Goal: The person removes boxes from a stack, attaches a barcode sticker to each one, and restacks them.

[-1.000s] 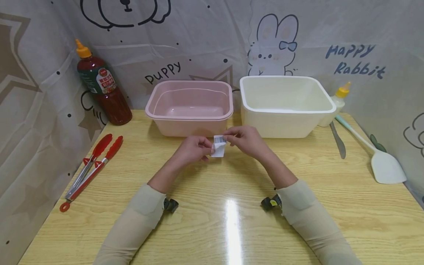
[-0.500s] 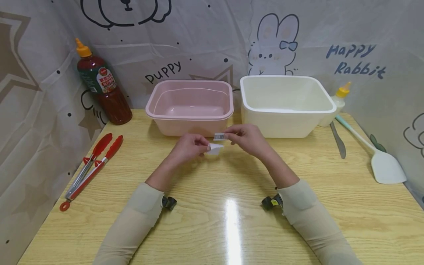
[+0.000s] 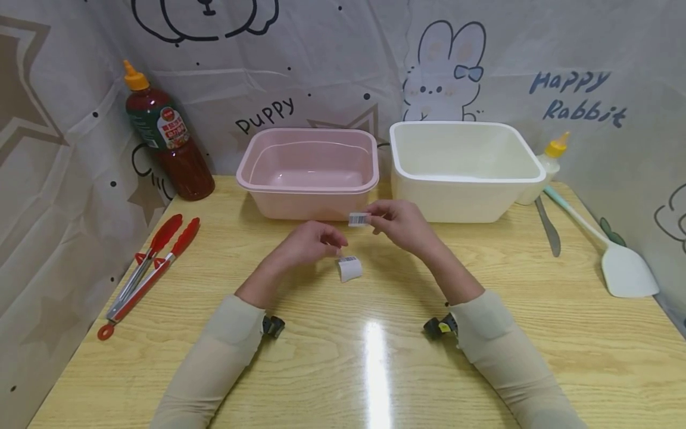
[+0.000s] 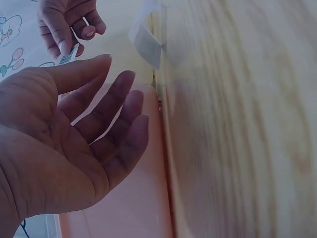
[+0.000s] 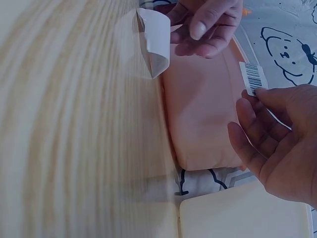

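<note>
Between thumb and index finger, my right hand pinches a small barcode sticker, held up in front of the pink basin. My left hand holds nothing; its fingers are loosely curved and apart in the left wrist view. Just below its fingertips, a curled white piece of backing paper is at the tabletop. That paper bows upward in the right wrist view, and a strip of print shows along its far edge in the head view.
Behind the hands stand a pink basin and a cream bin. Red-handled tongs and a sauce bottle are at left. On the right are a squeeze bottle, a table knife and a white spatula.
The barcode sticker has come away from its backing paper and stays in my right hand. My left hand has let go of the paper, which has dropped toward me.
</note>
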Action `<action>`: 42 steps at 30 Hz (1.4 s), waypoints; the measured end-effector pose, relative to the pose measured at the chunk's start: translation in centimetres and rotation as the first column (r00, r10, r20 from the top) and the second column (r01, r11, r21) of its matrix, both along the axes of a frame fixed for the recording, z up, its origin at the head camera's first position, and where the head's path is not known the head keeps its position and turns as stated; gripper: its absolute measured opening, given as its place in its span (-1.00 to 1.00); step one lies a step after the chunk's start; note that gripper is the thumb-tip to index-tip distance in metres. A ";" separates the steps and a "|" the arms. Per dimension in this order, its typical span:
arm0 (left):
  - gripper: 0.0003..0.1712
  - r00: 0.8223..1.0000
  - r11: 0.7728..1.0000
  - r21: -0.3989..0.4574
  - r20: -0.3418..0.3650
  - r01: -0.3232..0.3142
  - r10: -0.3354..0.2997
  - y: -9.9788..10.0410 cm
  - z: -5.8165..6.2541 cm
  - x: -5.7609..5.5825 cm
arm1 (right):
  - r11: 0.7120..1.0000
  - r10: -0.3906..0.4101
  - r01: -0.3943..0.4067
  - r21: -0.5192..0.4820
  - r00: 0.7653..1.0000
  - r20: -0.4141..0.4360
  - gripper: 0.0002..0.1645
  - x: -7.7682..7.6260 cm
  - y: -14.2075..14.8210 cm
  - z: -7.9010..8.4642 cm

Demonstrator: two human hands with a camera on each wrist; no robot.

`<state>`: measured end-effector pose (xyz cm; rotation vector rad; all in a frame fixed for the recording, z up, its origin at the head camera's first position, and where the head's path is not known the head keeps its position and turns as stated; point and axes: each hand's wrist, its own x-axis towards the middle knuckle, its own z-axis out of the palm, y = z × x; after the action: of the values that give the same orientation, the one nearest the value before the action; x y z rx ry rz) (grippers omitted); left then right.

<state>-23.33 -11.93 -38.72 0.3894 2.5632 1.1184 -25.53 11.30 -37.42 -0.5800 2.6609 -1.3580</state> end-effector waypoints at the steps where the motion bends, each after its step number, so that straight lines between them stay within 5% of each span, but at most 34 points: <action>1: -0.77 1.000 1.000 0.010 -0.004 -0.013 0.013 0.0 0.0 0.0 | 1.000 -0.001 0.001 0.000 1.000 0.000 -0.76 0.0 0.0 0.0; 6: -0.70 0.993 0.988 0.112 -0.035 -0.105 0.109 0.0 0.1 -0.1 | 1.000 0.011 -0.012 -0.020 1.000 -0.013 -0.76 0.0 -0.4 -0.3; 14: -0.70 0.971 0.923 0.305 0.032 -0.236 0.238 0.2 0.9 -0.1 | 0.999 0.018 -0.020 -0.044 0.999 -0.039 -0.73 0.2 -1.3 -0.6; 23: -0.76 0.961 0.903 0.332 0.042 -0.272 0.274 0.0 1.0 -0.3 | 0.997 0.029 -0.032 -0.074 0.999 -0.037 -0.68 0.4 -1.9 -0.7; 32: -0.77 0.937 0.875 0.335 0.107 -0.348 0.332 -0.7 1.1 -0.5 | 0.968 -0.006 0.031 -0.251 0.995 0.101 -0.73 -0.1 -3.1 -1.3; 42: -0.74 0.922 0.857 0.343 0.095 -0.384 0.375 -2.3 0.8 -1.2 | 0.966 -0.025 0.063 -0.252 0.988 0.149 -0.74 -0.5 -5.3 -1.4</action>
<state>-24.55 -14.19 -37.95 -0.0651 2.4721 1.7284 -26.06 5.99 -38.86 -0.4277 2.4161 -1.7026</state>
